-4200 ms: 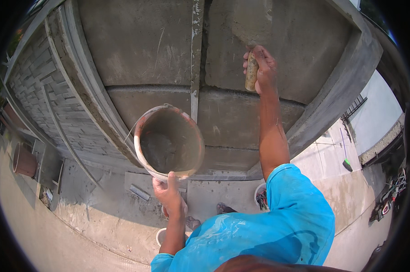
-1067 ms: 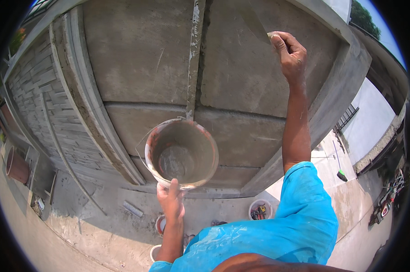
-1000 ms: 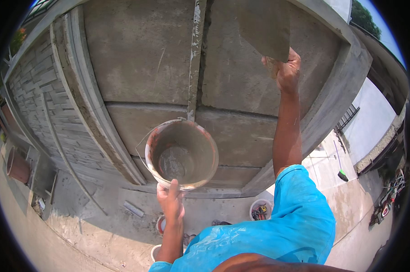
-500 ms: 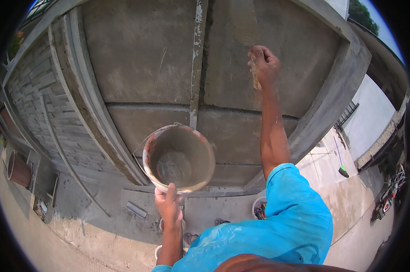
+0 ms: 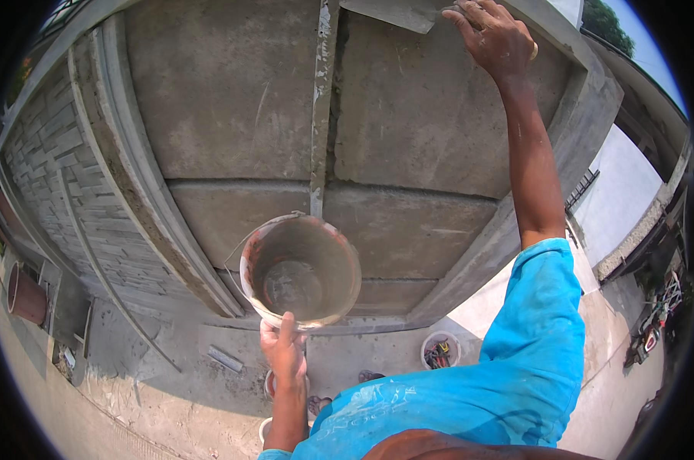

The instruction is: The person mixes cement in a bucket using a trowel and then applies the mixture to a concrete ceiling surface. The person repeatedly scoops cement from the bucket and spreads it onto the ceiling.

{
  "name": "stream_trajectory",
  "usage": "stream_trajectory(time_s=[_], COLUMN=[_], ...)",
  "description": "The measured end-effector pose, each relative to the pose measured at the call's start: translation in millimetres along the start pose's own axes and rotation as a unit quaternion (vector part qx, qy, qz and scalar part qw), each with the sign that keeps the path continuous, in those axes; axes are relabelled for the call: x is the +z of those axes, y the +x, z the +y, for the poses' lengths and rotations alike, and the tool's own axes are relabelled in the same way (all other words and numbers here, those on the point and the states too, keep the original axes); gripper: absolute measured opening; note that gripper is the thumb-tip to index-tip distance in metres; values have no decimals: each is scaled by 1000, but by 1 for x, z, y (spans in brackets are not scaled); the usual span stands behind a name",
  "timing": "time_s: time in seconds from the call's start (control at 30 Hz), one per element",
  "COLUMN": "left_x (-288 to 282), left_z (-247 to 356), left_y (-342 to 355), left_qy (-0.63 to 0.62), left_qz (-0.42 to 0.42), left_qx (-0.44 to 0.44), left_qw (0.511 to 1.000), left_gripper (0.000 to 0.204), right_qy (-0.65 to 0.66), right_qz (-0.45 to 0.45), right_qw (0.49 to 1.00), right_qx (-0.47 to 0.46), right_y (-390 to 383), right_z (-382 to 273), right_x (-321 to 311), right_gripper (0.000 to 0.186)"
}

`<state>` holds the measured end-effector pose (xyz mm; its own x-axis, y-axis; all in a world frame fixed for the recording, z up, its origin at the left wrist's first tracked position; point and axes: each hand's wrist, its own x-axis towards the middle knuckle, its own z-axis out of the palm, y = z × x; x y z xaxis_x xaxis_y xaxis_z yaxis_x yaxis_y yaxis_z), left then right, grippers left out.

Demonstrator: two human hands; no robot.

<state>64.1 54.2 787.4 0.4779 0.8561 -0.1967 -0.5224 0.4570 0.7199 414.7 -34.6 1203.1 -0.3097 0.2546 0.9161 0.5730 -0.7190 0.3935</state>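
Note:
My left hand point(image 5: 284, 354) grips the near rim of a bucket point(image 5: 345, 287), thumb over the edge and fingers underneath. The bucket is tilted, so its grey, mortar-smeared inside shows, with a little grey residue at the bottom. Its wire handle point(image 5: 234, 285) hangs at the left side. At the top right, my right hand point(image 5: 496, 38) is closed around a trowel; the end of its pale handle sticks out beside the palm. The trowel's flat grey blade point(image 5: 397, 11) points left, against the upper part of the grey plastered wall point(image 5: 431, 107), partly cut off by the picture's edge.
A raised strip point(image 5: 321, 100) and dark grooves divide the wall panels. A white bucket of tools point(image 5: 441, 351) stands on the floor near my right side. Left are a short pipe-like piece point(image 5: 226, 358), a long curved strip point(image 5: 105, 264) and a brown pot point(image 5: 26, 295).
My right hand has moved up and to the right with the trowel, whose blade has swung from pointing up to pointing left. My left hand and the bucket stay nearly in place.

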Motion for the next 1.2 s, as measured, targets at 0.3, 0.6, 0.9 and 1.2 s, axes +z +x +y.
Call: stream_trajectory(time_s=[0.3, 0.6, 0.9, 1.2], left_x=[-7, 2, 15, 6], left_z=[-4, -2, 3, 6], left_y=[4, -7, -6, -7], left_qy=[28, -2, 12, 38], left_qz=[-5, 22, 50, 27], left_qx=[-14, 17, 22, -2], left_qw=[1000, 1000, 998, 999], left_gripper=[29, 26, 28, 26], right_qy=[6, 750, 741, 421], right_qz=[-31, 10, -47, -126], right_qw=[988, 619, 372, 796], right_qx=[152, 234, 557, 417], right_y=[-44, -128, -114, -128], right_z=[-10, -37, -88, -28], right_x=[20, 26, 44, -2], right_gripper=[36, 44, 44, 36])
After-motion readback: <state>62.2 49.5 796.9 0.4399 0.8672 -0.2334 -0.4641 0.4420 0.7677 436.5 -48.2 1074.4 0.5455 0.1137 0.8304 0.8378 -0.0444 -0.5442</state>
